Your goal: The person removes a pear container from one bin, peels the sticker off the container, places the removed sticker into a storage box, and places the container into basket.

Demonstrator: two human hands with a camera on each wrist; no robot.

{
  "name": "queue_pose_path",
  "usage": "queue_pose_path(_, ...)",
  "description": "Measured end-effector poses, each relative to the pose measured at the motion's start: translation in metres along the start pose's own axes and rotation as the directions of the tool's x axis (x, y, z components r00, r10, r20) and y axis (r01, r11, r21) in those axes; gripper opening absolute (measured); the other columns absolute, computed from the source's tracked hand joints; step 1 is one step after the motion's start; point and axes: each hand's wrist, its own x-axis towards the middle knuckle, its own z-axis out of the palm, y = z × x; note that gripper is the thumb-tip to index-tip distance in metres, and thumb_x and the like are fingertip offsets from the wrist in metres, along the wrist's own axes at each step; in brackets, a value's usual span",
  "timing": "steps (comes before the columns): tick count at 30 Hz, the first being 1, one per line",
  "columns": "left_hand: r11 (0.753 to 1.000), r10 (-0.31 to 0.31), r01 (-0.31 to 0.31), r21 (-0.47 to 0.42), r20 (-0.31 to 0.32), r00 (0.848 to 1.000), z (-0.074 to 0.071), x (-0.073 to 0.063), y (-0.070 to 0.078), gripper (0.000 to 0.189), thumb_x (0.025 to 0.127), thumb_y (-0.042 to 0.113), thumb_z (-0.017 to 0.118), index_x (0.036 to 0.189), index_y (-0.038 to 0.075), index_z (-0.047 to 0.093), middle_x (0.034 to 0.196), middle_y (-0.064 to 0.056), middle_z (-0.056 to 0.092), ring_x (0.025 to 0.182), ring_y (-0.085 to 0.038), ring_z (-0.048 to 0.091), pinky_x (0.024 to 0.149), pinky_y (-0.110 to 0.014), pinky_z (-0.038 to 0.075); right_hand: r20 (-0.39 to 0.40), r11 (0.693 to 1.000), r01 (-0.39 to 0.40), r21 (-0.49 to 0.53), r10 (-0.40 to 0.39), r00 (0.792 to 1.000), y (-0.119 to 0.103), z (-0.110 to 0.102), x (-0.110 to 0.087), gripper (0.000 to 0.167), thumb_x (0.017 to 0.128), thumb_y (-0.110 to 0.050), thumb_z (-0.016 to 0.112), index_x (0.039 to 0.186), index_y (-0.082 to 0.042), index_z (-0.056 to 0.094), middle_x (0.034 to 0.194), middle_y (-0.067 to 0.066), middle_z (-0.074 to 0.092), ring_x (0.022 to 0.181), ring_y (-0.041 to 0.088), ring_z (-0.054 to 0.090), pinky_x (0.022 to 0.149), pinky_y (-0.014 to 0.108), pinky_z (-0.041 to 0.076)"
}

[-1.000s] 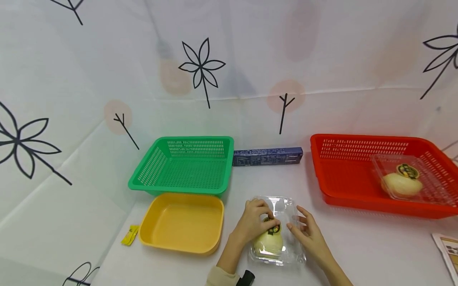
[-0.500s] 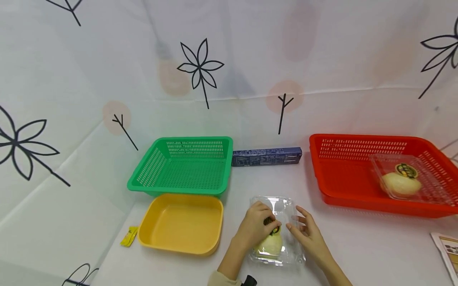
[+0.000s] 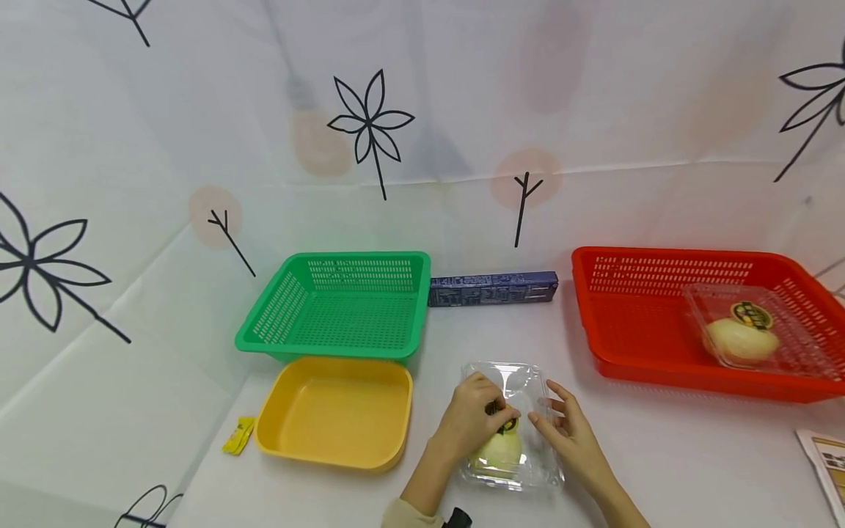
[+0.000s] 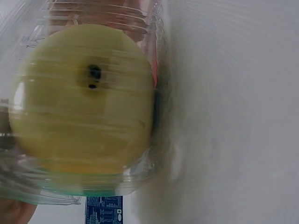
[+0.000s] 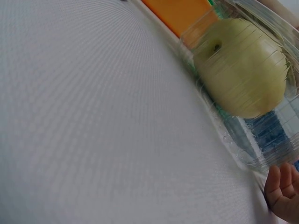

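A clear plastic clamshell box (image 3: 528,458) lies on the white table. Through its ribbed plastic shows a pale yellow-green fruit (image 5: 240,67), with a dark spot in a dimple. Over the lid is my left hand (image 3: 465,414), its thumb lying across a round black-and-yellow sticker (image 3: 508,425) and pressing it. Bent fingers sit just beyond the thumb; their tips are partly hidden. At the box's right edge my right hand (image 3: 571,433) rests loosely, thumb on the lid and other fingers along the side. In the right wrist view, its relaxed fingers (image 5: 282,186) touch near a corner.
A yellow bin (image 3: 403,447) and a green basket (image 3: 425,308) stand to the left. Behind the hands lies a dark blue carton (image 3: 494,290). The red basket (image 3: 634,367) at right holds another boxed fruit (image 3: 742,341). A yellow packet (image 3: 239,435) lies at far left.
My left thumb and fingers have shifted very slightly over the sticker. The right hand and the box stay in place.
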Motion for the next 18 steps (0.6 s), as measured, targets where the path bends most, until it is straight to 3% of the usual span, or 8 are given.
queue_pose_path(18,0.997,-0.036,0.037,-0.066,0.022,0.999,0.0000,0.0017,-0.0012,0.022,0.069,0.022,0.083,0.064,0.009,0.066,0.065,0.004,0.060,0.069,-0.007,0.050,0.066,-0.006,0.035,0.010,1.000,-0.002,0.021,0.001,1.000,-0.0003,-0.0006,-0.0009,0.061,0.088,-0.011,0.063,0.140,-0.002,0.031,0.119,0.029,0.051,0.082,0.007,0.055,0.067,0.022,0.048)
